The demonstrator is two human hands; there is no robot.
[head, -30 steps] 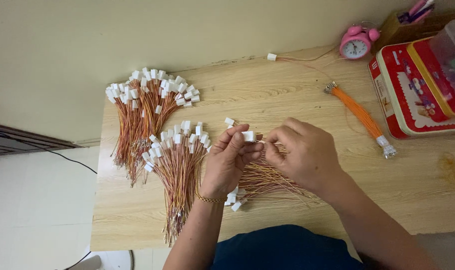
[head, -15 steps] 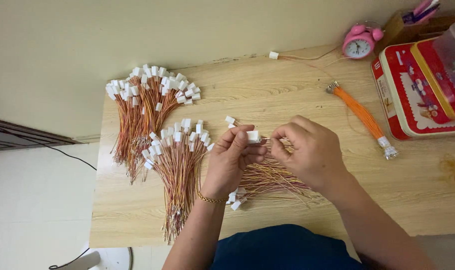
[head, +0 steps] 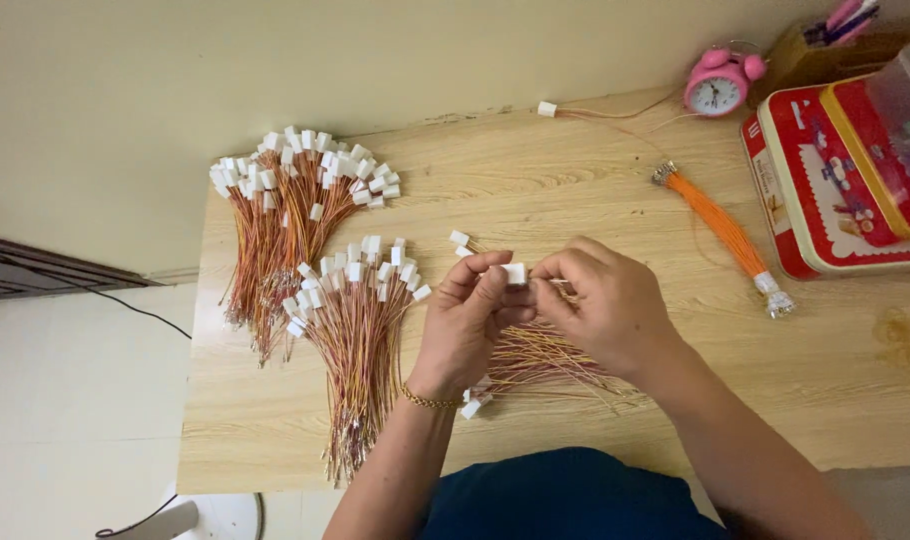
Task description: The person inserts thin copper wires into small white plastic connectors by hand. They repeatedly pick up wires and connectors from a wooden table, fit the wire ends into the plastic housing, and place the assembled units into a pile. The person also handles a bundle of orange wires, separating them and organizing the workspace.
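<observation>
You're working at the wooden table (head: 595,190), two fanned bundles of finished wire leads (head: 305,215) lying to your left. Since a sec ago your hands are barely shifting; the white connector (head: 515,273) is staying pinched between left hand (head: 467,325) and right hand (head: 605,305), fingers closed tight, above the loose wires (head: 535,358). Fitting seems ongoing, not done.

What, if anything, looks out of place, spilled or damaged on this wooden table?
One mark stands out: a brownish stain on the table near the right edge, below the red tin. A lone white connector with its wire lies apart by the wall. The wire bundles lie in tidy fans, and both hands pinch a white connector.
</observation>
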